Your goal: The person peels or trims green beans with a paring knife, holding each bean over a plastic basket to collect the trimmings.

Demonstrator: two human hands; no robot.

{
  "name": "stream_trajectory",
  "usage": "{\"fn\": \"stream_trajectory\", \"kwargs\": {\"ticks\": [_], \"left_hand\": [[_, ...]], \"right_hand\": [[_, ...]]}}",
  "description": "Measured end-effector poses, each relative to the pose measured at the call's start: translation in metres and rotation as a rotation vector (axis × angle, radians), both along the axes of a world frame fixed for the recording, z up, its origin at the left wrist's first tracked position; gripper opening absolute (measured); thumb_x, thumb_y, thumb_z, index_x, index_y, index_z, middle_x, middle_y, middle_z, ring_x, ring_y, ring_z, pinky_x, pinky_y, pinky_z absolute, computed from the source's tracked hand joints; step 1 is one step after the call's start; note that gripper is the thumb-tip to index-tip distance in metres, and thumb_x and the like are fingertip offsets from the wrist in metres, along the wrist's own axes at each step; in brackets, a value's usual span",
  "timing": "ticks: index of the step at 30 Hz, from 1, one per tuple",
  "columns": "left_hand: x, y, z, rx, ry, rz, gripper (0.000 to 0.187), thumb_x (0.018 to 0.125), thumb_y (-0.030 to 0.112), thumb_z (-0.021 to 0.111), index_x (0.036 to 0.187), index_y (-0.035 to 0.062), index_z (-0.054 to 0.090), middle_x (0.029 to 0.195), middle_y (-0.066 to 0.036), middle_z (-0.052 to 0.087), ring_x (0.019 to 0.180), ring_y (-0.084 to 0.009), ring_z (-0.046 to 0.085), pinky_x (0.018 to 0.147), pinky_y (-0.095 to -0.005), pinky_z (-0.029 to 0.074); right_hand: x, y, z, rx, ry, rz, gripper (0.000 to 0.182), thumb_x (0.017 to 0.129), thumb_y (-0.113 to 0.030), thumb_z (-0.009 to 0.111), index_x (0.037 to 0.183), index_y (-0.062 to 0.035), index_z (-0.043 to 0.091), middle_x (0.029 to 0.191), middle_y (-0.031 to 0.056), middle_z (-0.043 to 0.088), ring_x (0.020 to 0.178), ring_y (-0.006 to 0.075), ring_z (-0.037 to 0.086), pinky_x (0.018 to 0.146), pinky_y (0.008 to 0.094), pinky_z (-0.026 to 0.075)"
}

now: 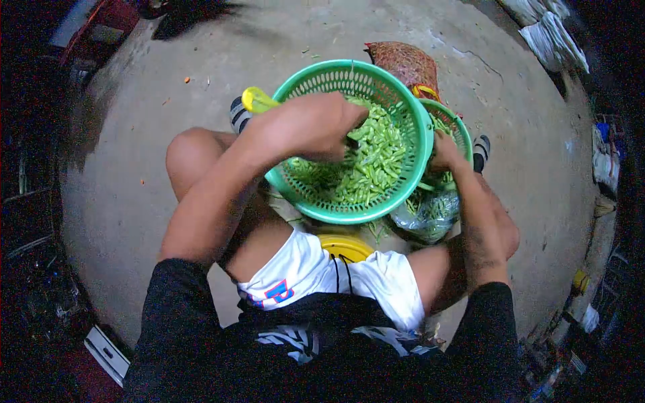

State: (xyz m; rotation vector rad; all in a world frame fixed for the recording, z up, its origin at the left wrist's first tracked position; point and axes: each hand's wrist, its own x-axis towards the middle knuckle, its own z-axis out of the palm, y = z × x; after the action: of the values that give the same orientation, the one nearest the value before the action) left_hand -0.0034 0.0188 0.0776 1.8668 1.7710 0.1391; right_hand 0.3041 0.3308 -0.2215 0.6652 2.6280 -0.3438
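A large green plastic basket (326,216) with slotted walls sits between my legs. Many small green pods (379,151), which look like chili peppers, lie in it. Above the pods is my left hand (329,127), curled closed over the left and middle part of the basket; what its fingers hold is hidden. My right hand (443,152) is beside the large basket's right rim, over a smaller green basket (463,131) of similar green pods. Its fingers are bent inward, and I cannot make out what is in them.
A clear plastic bag (433,213) with green contents lies below the smaller basket. Behind the baskets stands a reddish mesh sack (406,64). A yellow handle-like piece (257,100) shows at the large basket's left rim. Under me is a yellow seat (346,247). Pale sacks (554,41) lie at upper right.
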Motion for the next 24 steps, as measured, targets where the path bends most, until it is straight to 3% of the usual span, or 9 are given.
{"fn": "stream_trajectory", "kwargs": {"ticks": [1,5,7,11,14,16,18,21,24], "left_hand": [[0.0,0.0,0.003,-0.004,-0.002,-0.003,0.047,0.072,0.009,0.072,0.115,-0.0012,0.06,0.094,-0.025,0.07,0.095,-0.0434,0.069,0.081,-0.051,0.056],[0.022,-0.009,-0.002,-0.034,0.088,-0.036,0.05,0.073,0.003,0.07,0.122,0.0006,0.059,0.096,-0.021,0.069,0.088,-0.0419,0.07,0.076,-0.0514,0.056],[0.026,-0.008,-0.006,-0.057,0.082,-0.071,0.051,0.075,0.002,0.068,0.125,0.0011,0.058,0.097,-0.02,0.069,0.087,-0.0415,0.071,0.075,-0.0514,0.057],[0.024,-0.008,-0.013,0.103,0.073,-0.106,0.031,0.079,0.01,0.066,0.109,0.0005,0.063,0.081,-0.021,0.068,0.076,-0.0396,0.072,0.066,-0.051,0.058],[0.021,-0.009,-0.015,0.129,0.083,-0.088,0.03,0.08,0.008,0.064,0.109,0.0006,0.063,0.081,-0.021,0.068,0.077,-0.0399,0.072,0.066,-0.0511,0.057],[0.021,-0.007,-0.013,0.134,0.093,-0.076,0.029,0.081,0.008,0.064,0.109,0.0006,0.063,0.081,-0.021,0.068,0.078,-0.0402,0.072,0.066,-0.0513,0.057],[0.021,-0.004,-0.01,-0.047,0.092,-0.08,0.053,0.076,0.001,0.067,0.128,0.0009,0.057,0.099,-0.02,0.07,0.091,-0.0411,0.071,0.077,-0.0496,0.057],[0.018,-0.011,-0.022,0.095,0.064,-0.067,0.038,0.075,0.009,0.071,0.11,-0.0004,0.062,0.087,-0.022,0.069,0.084,-0.0413,0.071,0.071,-0.0521,0.057],[0.016,-0.01,-0.022,0.052,0.064,-0.045,0.043,0.072,0.008,0.073,0.112,-0.0003,0.061,0.09,-0.022,0.069,0.087,-0.041,0.071,0.073,-0.0516,0.057]], "right_hand": [[0.017,0.012,-0.055,-0.01,0.116,0.113,0.108,0.061,-0.023,0.092,0.152,-0.0033,0.037,0.153,0.0214,0.043,0.14,0.041,0.043,0.113,0.0521,0.042],[0.0,-0.069,0.011,0.254,0.048,-0.042,0.11,0.059,-0.025,0.093,0.151,-0.0039,0.037,0.151,0.0194,0.042,0.142,0.0397,0.04,0.113,0.0636,0.037],[0.001,-0.068,0.008,0.168,0.046,-0.03,0.103,0.064,-0.037,0.089,0.149,-0.0043,0.04,0.146,0.018,0.047,0.141,0.0377,0.042,0.109,0.0735,0.032],[-0.019,-0.061,0.006,0.1,-0.179,-0.123,0.095,0.077,-0.063,0.071,0.148,-0.0062,0.044,0.147,0.0178,0.051,0.14,0.0369,0.046,0.107,0.0783,0.03],[-0.056,-0.065,0.079,-0.148,-0.42,-0.269,0.088,0.078,-0.064,0.07,0.145,-0.01,0.051,0.145,0.0184,0.056,0.136,0.0398,0.052,0.106,0.0804,0.029],[-0.048,-0.044,0.057,-0.178,-0.474,-0.243,0.078,0.079,-0.064,0.07,0.137,-0.0131,0.061,0.143,0.018,0.059,0.132,0.0416,0.056,0.106,0.0823,0.027],[-0.03,-0.024,0.017,-0.248,-0.528,-0.265,0.071,0.077,-0.06,0.073,0.13,-0.0128,0.067,0.143,0.0188,0.06,0.132,0.0395,0.057,0.106,0.0829,0.026],[0.003,-0.006,-0.057,-0.214,-0.381,-0.262,0.06,0.077,-0.051,0.077,0.119,-0.0088,0.072,0.138,0.0192,0.063,0.127,0.0401,0.06,0.105,0.0829,0.027],[-0.024,-0.032,0.026,-0.178,-0.535,-0.266,0.056,0.076,-0.043,0.078,0.118,-0.0058,0.069,0.133,0.0192,0.066,0.12,0.0409,0.065,0.105,0.0813,0.029]]}}
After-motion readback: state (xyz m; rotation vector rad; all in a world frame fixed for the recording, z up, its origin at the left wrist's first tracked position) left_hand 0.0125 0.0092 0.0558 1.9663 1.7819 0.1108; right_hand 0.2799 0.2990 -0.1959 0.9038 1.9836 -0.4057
